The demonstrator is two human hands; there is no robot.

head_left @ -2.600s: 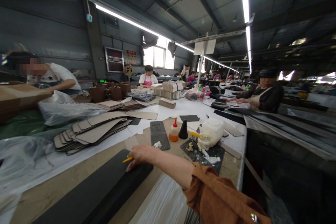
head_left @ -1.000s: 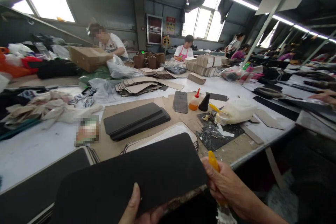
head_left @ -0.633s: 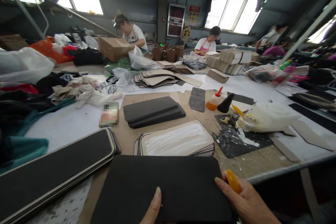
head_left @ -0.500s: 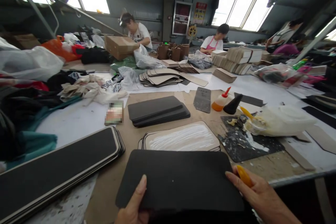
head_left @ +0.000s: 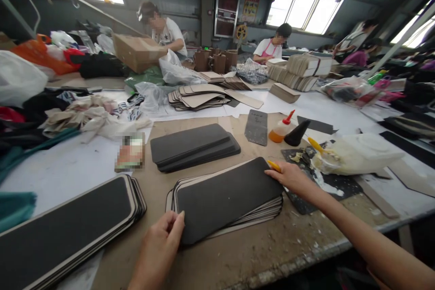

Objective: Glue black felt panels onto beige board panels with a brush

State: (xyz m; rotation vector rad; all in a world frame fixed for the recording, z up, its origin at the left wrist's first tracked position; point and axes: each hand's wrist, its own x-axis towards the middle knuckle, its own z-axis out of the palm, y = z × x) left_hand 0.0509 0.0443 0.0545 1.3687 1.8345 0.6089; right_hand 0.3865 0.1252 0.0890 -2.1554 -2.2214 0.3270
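Observation:
A black rounded panel (head_left: 227,195) lies on top of a stack of cardboard pieces (head_left: 258,215) on the brown paper-covered table (head_left: 238,258). My left hand (head_left: 159,249) holds the panel's near left corner with pinched fingers. My right hand (head_left: 288,177) rests on the panel's far right corner, its fingers curled around a yellow-handled tool (head_left: 273,166). Beyond lies a second stack of black panels (head_left: 193,146).
A long pile of black strips (head_left: 68,226) lies at the left. A glue tub (head_left: 356,154) on a smeared black mat (head_left: 326,186), an orange bottle (head_left: 280,132) and a black cone (head_left: 296,133) stand at the right. Other people work at the far side.
The black panel, held in the air before me a moment ago, now lies on the glue-coated cardboard stack. Both my hands have moved forward with it onto its corners.

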